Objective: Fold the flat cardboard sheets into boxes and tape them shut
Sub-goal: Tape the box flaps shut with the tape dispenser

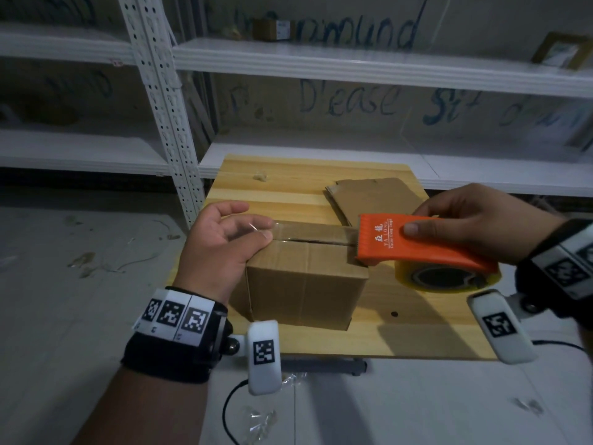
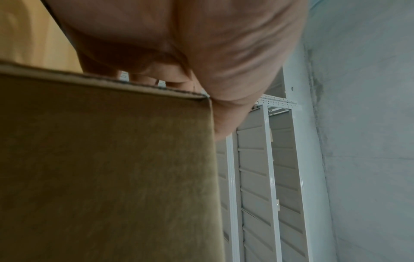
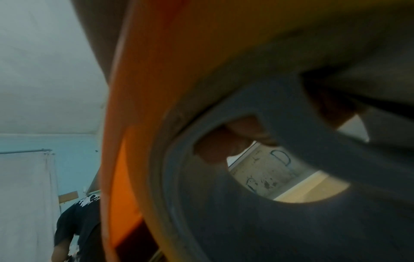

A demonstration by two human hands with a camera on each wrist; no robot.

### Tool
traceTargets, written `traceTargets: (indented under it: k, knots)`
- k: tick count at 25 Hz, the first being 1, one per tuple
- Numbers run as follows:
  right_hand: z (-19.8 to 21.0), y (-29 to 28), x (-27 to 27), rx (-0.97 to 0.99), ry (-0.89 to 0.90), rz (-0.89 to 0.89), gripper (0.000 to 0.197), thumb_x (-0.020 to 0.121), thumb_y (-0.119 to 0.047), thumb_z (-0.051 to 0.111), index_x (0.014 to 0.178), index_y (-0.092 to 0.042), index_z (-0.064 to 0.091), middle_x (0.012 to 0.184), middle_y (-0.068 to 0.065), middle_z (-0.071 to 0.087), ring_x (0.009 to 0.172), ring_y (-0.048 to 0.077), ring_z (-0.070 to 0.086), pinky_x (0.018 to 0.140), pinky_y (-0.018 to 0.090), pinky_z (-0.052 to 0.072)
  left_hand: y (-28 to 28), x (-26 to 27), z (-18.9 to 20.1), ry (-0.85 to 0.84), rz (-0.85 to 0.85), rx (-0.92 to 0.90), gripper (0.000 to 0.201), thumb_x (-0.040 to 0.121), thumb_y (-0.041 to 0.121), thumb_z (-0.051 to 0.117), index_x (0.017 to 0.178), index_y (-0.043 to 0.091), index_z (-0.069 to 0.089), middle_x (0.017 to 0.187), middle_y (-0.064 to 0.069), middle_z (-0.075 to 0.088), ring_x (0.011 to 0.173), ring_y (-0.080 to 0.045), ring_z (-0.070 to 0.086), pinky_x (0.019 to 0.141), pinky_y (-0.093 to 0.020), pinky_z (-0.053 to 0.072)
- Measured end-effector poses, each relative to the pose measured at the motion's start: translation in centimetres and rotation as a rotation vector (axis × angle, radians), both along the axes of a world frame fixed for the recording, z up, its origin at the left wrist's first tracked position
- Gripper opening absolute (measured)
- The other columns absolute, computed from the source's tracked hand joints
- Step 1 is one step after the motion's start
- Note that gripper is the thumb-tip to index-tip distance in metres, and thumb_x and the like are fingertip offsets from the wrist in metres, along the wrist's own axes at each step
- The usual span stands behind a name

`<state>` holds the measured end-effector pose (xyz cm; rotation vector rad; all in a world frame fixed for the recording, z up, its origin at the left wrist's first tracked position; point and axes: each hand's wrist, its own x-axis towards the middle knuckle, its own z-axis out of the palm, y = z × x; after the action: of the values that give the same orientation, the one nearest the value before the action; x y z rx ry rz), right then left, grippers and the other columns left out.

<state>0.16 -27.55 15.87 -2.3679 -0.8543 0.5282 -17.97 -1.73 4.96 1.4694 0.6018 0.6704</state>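
A folded cardboard box [image 1: 305, 284] stands on the wooden table [image 1: 272, 191], its top flaps closed. A strip of clear tape [image 1: 314, 231] runs along the top seam. My left hand [image 1: 224, 239] is at the box's left top edge and pinches the tape's free end between thumb and fingers. In the left wrist view the palm [image 2: 201, 44] lies over the box's side [image 2: 112, 159]. My right hand [image 1: 481, 226] grips the orange tape dispenser [image 1: 417, 242] at the box's right end, with the yellowish roll below it. The dispenser [image 3: 145, 88] fills the right wrist view.
Flat cardboard sheets [image 1: 362, 194] lie on the table behind the box. A crumpled tape scrap [image 1: 260, 176] sits near the table's far edge. White metal shelving [image 1: 321, 59] stands close behind, with an upright post [image 1: 167, 123] at left. Plastic scraps [image 1: 260, 422] lie on the floor.
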Motion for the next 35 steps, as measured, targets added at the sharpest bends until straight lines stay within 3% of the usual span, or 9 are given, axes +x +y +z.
traceTargets:
  k: [5,15,18,21,26,28,30,32,35]
  knots:
    - [-1.2,-0.1,1.1,0.03,0.08,0.026,0.091,0.048,-0.093,0.078,0.095,-0.016,0.084,0.086,0.013,0.083,0.081,0.037,0.079,0.083,0.054,0.064,-0.1,0.6,-0.7,-0.047,0.073,-0.09,0.049,0.086,-0.006,0.081,0.12,0.024,0.064,0.118,-0.004,0.079,0.112,-0.026,0.077,0.097,-0.053,0.063]
    - [-2.7,0.2,1.4,0.045,0.246,-0.01,0.057,0.057,-0.074,0.079,0.089,-0.028,0.085,0.089,0.012,0.084,0.079,0.031,0.081,0.077,0.042,0.064,-1.0,1.6,-1.5,-0.163,0.145,-0.269,0.024,0.09,-0.004,0.077,0.092,0.02,0.075,0.097,-0.006,0.076,0.09,-0.027,0.072,0.077,-0.04,0.06]
    - [-3.0,0.1,1.6,0.041,0.262,0.008,0.081,0.039,-0.093,0.081,0.092,-0.031,0.084,0.09,0.009,0.084,0.082,0.03,0.083,0.081,0.045,0.065,-0.9,1.2,-2.4,-0.14,0.121,-0.215,0.02,0.093,0.019,0.079,0.109,0.031,0.086,0.121,0.002,0.082,0.117,-0.021,0.075,0.098,-0.04,0.058]
    - [-3.1,0.1,1.5,0.032,0.243,0.0,0.061,0.064,-0.072,0.077,0.099,-0.022,0.083,0.09,0.01,0.084,0.085,0.033,0.082,0.085,0.049,0.066,-1.0,0.9,-2.7,-0.044,0.023,-0.219,0.041,0.083,0.055,0.076,0.123,0.049,0.08,0.141,0.012,0.074,0.137,-0.017,0.066,0.121,-0.051,0.046]
    - [-3.8,-0.2,1.5,0.049,0.282,-0.033,0.072,0.056,-0.08,0.082,0.099,-0.022,0.083,0.092,0.013,0.084,0.085,0.036,0.082,0.076,0.043,0.065,-0.5,1.3,-2.6,0.03,0.056,-0.335,0.04,0.093,0.046,0.079,0.116,0.013,0.078,0.123,-0.005,0.079,0.132,-0.032,0.07,0.117,-0.059,0.05]
    - [-4.3,-0.4,1.7,0.063,0.316,-0.036,0.085,0.038,-0.09,0.084,0.095,-0.027,0.083,0.093,0.012,0.084,0.085,0.036,0.082,0.079,0.046,0.065,-0.6,0.9,-1.8,0.083,-0.019,-0.182,0.045,0.097,0.047,0.072,0.137,0.027,0.073,0.146,0.004,0.071,0.144,-0.023,0.06,0.125,-0.055,0.043]
    - [-4.5,-0.4,1.4,0.08,0.333,-0.043,0.074,0.048,-0.082,0.083,0.097,-0.027,0.083,0.094,0.013,0.084,0.085,0.036,0.082,0.084,0.052,0.066,-1.2,0.4,-0.6,0.246,-0.046,0.261,0.048,0.11,0.039,0.055,0.158,0.033,0.054,0.17,0.013,0.045,0.161,-0.015,0.036,0.133,-0.048,0.027]
    - [-4.6,-0.4,1.4,0.089,0.333,-0.046,0.064,0.055,-0.072,0.079,0.1,-0.025,0.083,0.094,0.013,0.084,0.086,0.037,0.082,0.089,0.056,0.065,-1.8,0.1,0.3,0.37,0.006,0.711,0.048,0.116,0.027,0.042,0.164,0.026,0.045,0.176,0.007,0.033,0.167,-0.016,0.018,0.137,-0.043,0.013]
    - [-4.8,-0.4,1.3,0.099,0.34,-0.047,0.057,0.059,-0.071,0.078,0.096,-0.027,0.084,0.094,0.013,0.084,0.087,0.037,0.082,0.092,0.057,0.064,-2.2,-0.1,1.3,0.496,-0.071,0.904,0.053,0.117,0.043,0.027,0.164,0.025,0.044,0.173,0.01,0.028,0.163,-0.01,0.013,0.13,-0.034,0.002]
